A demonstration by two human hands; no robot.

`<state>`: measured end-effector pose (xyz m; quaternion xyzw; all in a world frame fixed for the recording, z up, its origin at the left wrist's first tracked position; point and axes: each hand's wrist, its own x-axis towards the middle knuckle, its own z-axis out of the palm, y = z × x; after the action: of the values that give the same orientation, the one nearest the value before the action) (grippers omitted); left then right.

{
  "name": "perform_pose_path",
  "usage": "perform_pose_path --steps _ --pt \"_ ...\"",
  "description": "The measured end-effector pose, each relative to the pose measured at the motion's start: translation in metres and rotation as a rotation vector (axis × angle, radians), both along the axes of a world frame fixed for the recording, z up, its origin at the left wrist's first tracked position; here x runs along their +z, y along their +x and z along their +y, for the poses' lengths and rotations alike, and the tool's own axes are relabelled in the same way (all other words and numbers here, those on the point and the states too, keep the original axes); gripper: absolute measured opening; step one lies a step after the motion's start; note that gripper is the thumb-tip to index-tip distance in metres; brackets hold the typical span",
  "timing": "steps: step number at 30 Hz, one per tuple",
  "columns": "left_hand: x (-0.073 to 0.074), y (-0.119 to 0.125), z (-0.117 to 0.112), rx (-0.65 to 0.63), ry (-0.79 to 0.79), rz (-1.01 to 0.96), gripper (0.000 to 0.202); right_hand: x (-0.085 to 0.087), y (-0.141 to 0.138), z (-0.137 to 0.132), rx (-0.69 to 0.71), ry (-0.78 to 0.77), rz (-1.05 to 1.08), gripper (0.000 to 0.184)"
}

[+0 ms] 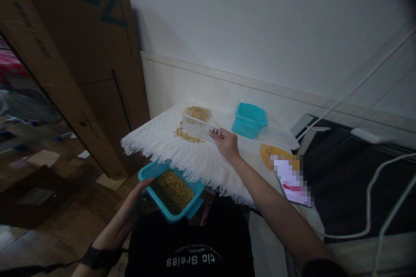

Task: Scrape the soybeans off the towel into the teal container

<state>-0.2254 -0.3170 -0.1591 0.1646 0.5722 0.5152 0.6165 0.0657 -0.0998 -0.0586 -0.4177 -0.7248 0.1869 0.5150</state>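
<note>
My left hand (135, 199) grips the left rim of a teal plastic basket (195, 203), held just below the front edge of the table. Yellowish beans (175, 190), which look like soybeans, lie inside it. Between the thumb and fingers of my right hand (229, 143) is a white plastic strip with slots (199, 126), standing on edge on a white fringed cloth (208, 160). Loose beans (198, 113) are spread behind the strip, and more lie in front of it. The strip's lower edge touches or nearly touches the cloth.
A second teal basket (250, 123) stands at the back right of the table. Right of it lie a yellow packet (266, 156) and a partly blurred packet, near a black surface with white cables (367, 207). A tall cardboard box (107, 60) rises on the left.
</note>
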Motion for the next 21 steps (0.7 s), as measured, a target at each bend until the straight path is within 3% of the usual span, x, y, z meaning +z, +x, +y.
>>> perform_pose_path --steps 8,14,17,21 --pt "0.003 0.001 -0.001 0.016 -0.036 0.016 0.059 -0.003 0.001 0.000 -0.023 -0.066 0.033 0.035" --pt "0.008 0.006 -0.003 0.017 -0.047 0.007 0.065 0.016 0.011 0.005 -0.033 -0.085 0.098 0.033" --pt "0.010 0.012 -0.005 0.013 -0.050 -0.018 0.067 0.024 0.027 -0.007 -0.081 -0.017 0.015 0.031" --pt "0.008 0.025 -0.008 0.042 -0.039 -0.004 0.074 0.017 0.051 -0.042 -0.200 0.081 -0.087 0.037"
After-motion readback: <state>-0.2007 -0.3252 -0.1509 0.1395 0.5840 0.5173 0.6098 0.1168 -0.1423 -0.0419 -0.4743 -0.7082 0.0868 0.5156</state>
